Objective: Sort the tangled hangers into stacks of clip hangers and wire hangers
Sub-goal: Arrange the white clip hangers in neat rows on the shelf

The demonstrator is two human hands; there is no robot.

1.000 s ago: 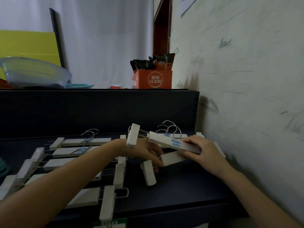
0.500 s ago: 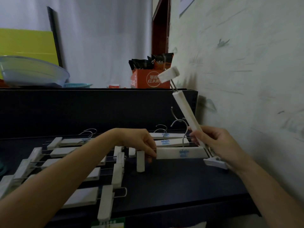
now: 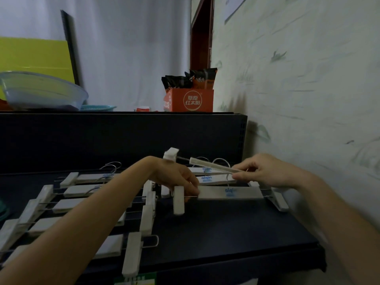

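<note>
a white plastic clip hanger [image 3: 213, 166] is in the air, tilted, its end clip highest at the left. beneath it, three white blue-lettered clip hangers [image 3: 229, 192] lie flat, one behind another. further left, more white clip hangers [image 3: 76, 190] lie overlapped in a row.

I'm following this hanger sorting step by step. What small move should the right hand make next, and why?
Probably lower the raised hanger flat onto the stacked hangers just below it. The right hand pinches it tilted above that stack, while the left hand holds the front hanger on the shelf, so the landing spot looks ready.
</note>
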